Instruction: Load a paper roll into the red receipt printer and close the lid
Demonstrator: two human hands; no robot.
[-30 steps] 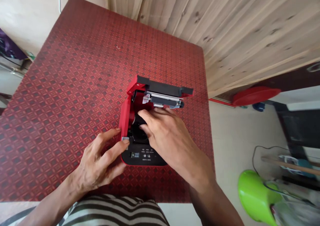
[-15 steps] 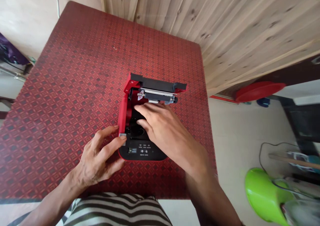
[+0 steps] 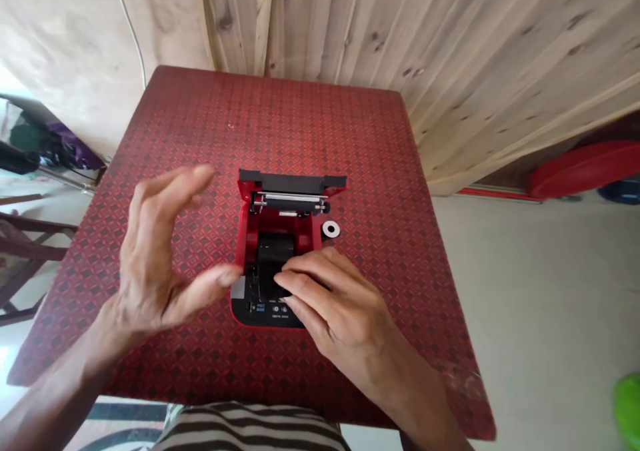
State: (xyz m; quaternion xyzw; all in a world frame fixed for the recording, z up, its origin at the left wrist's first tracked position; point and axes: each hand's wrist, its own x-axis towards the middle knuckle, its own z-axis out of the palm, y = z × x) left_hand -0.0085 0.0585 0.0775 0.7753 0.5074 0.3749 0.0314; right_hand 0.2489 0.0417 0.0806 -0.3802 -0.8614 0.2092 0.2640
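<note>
A small red and black printer (image 3: 280,238) stands on the red patterned table (image 3: 200,138) with its lid tilted open at the back. My right hand (image 3: 335,314) rests on the printer's front, fingertips at the edge of the black inner bay, fingers stretched and holding nothing. My left hand (image 3: 160,258) is raised beside the printer's left side, fingers curved and apart, thumb tip near the grey latch. A small white ring (image 3: 331,229) lies on the table just right of the printer.
Wooden plank walls (image 3: 400,38) rise behind the table. A red basin (image 3: 580,168) sits on the floor at the right and a green object (image 3: 627,408) at the lower right corner. Dark furniture (image 3: 30,238) stands left of the table.
My left hand has lifted off the printer's left side and opened. My right hand has drawn back from the bay to the front panel. The white ring now shows. The view has tilted up.
</note>
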